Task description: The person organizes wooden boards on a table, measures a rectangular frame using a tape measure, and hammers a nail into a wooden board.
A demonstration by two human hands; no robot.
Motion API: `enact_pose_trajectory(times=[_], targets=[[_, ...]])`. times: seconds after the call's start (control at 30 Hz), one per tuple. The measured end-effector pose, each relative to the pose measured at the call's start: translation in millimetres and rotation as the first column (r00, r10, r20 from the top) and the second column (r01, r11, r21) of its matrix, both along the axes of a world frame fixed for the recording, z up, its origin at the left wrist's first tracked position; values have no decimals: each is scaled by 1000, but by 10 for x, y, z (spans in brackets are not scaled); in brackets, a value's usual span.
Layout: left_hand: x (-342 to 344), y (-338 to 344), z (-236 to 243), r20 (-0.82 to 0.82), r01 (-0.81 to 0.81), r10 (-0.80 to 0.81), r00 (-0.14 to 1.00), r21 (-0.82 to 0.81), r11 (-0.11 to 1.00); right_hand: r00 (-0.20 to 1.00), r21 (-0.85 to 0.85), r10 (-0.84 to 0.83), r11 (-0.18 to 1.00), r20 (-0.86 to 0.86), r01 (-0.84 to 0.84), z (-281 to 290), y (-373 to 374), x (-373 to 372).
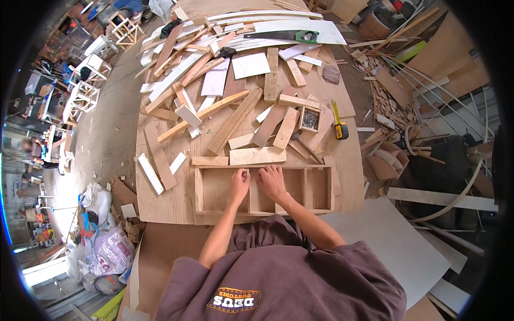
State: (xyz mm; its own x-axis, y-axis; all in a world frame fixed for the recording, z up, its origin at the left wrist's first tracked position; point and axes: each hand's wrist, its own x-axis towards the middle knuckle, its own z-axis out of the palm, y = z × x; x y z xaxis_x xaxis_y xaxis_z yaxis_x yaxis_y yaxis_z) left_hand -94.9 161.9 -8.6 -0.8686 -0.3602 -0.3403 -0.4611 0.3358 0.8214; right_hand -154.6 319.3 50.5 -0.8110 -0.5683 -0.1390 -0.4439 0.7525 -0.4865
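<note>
At frame centre, the wooden box [198, 191] seemed light, stiff, best held by its ends. My left hand [240, 182] and right hand [272, 181] were curled; contents I couldn't tell.

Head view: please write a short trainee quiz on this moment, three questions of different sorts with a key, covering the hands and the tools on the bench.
1. True or false: the left hand and the right hand are both over the divided wooden frame.

2. Fill the gap: the tape measure lies to the ____ of the small box of dark pieces, as the person sees it.

3. Which tool lies nearest the frame?
A) handsaw
B) hammer
C) tape measure

Key: 1. True. 2. Right. 3. B.
</note>
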Motion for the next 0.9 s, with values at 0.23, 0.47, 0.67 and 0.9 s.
enact_pose_trajectory(times=[0.23, 0.47, 0.67, 0.9], targets=[[30, -393, 136, -132, 325, -519, 844, -644, 692, 963, 149, -213, 970, 162, 190, -369, -349, 394], [-24, -616, 169, 270, 720, -709, 651, -517, 464, 938, 115, -275, 960, 209, 256, -543, -486, 477], [-3, -624, 100, 237, 708, -734, 636, -557, 434, 934, 73, -271, 963, 235, 261, -534, -418, 466], [82, -617, 148, 206, 708, -752, 626, -554, 438, 945, 48, -214, 977, 249, 208, -482, -380, 450]])
